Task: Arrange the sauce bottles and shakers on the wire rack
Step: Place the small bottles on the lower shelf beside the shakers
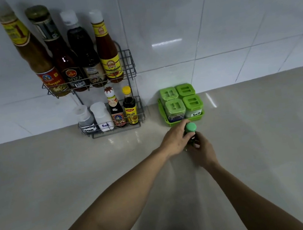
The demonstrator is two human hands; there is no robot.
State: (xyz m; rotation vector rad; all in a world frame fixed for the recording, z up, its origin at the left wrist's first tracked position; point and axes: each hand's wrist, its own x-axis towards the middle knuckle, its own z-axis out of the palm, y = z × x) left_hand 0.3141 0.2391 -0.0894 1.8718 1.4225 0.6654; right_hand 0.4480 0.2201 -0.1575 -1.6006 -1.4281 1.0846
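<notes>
Both the left hand point(176, 140) and right hand point(203, 149) hold the green-capped bottle point(190, 131) on the bench point(78, 183), and next it probably must go left to the wire rack point(139, 114).

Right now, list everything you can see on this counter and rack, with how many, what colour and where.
Wire rack: one, grey, two shelves, against the tiled wall.
Tall sauce bottles: four, red-brown to dark, top shelf.
Small sauce bottles: two, dark, lower shelf, right side.
Shakers: two, white caps, lower shelf, left side.
Green tray: one, on the counter right of the rack.
Lidded jars: four, green lids, in the tray.
Green-capped bottle: one, in front of the tray.
Left hand and right hand: both gripping that bottle.
</notes>
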